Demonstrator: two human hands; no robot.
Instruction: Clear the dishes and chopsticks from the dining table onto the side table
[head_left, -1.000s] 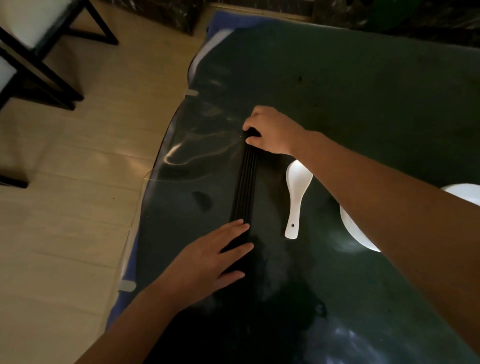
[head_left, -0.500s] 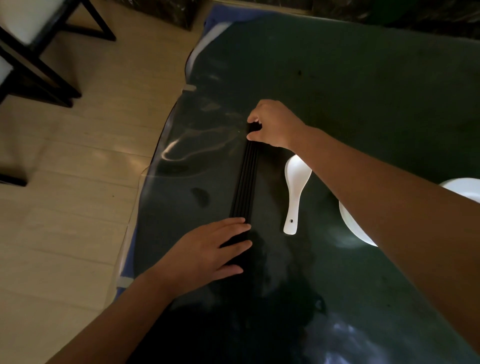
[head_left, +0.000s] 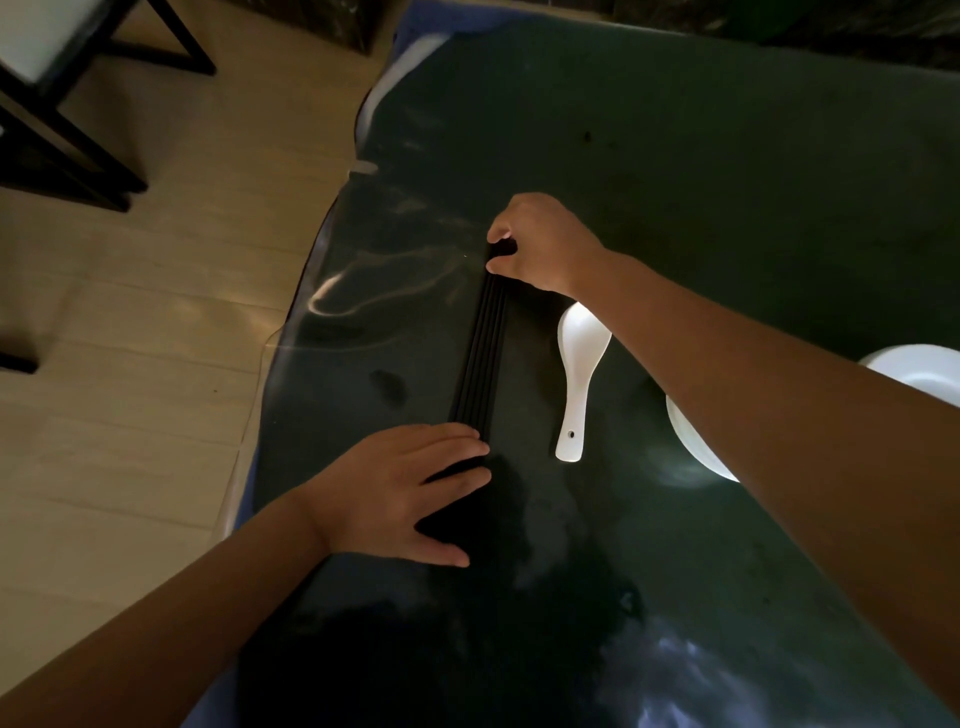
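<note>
- Position: the black chopsticks (head_left: 480, 358) lie side by side as a flat row at the centre of the frame, on the dark glossy dining table (head_left: 727, 182).
- Left hand (head_left: 410, 493): fingers straight and slightly spread, pressed flat over the near ends of the row at lower centre. It grips nothing.
- Right hand (head_left: 540, 244): fingers curled round the far ends of the row, above centre — thumb and fingertips pinch the tips together.
- Risk 1: the sticks are loose, not bound. Lifting by one end alone would probably let the row fan out, so that single sticks roll across the smooth top toward the table edge at the left.
- Risk 2: the white spoon (head_left: 579, 364) lies just right of the row. A sideways sweep could knock it away.
- Risk 3: the right forearm passes over the white bowl (head_left: 696, 447) at centre right — drawing the arm back low could catch its rim.
- The side table is not in view.
</note>
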